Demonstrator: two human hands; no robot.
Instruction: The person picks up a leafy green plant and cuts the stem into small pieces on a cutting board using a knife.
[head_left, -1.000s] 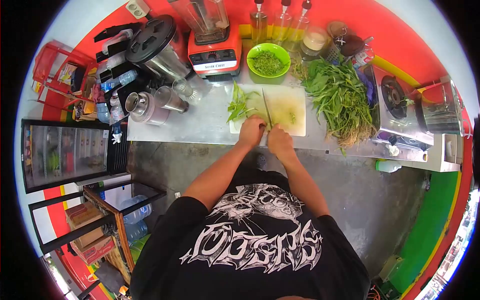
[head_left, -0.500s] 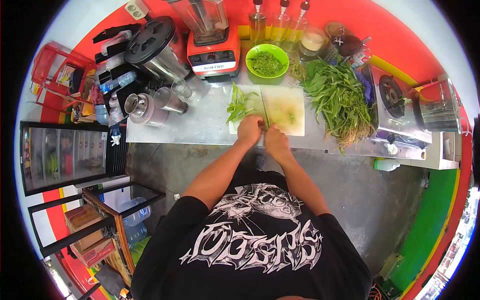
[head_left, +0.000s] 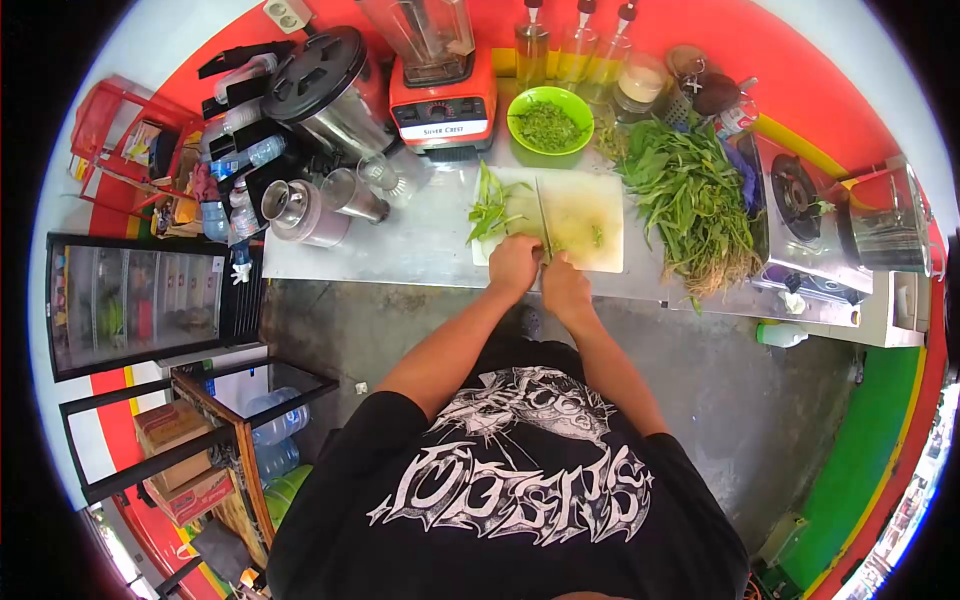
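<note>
Head view: clamps knife [head_left: 542, 205] in right hand [head_left: 567, 287] at six o'clock on cutting board [head_left: 602, 200]; curls left hand [head_left: 515, 264] at seven, cannot tell on what; shows greens [head_left: 490, 207] at ten; reframes all slightly rightward.

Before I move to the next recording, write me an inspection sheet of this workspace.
Surface: metal worktop, white cutting board at its front edge.
Job's things: knife over the board, blade pointing away from the person; leafy stems on the board's left; chopped greens in the green bowl; leafy bunch right of the board.
Clutter: blender and bottles beyond the board; tumbler to its left.
Hands: right hand grips the knife; left hand is beside the blade, its hold unclear.
Cables: nothing seen across the board.
Surroundings: stove on the right, concrete floor below.
</note>
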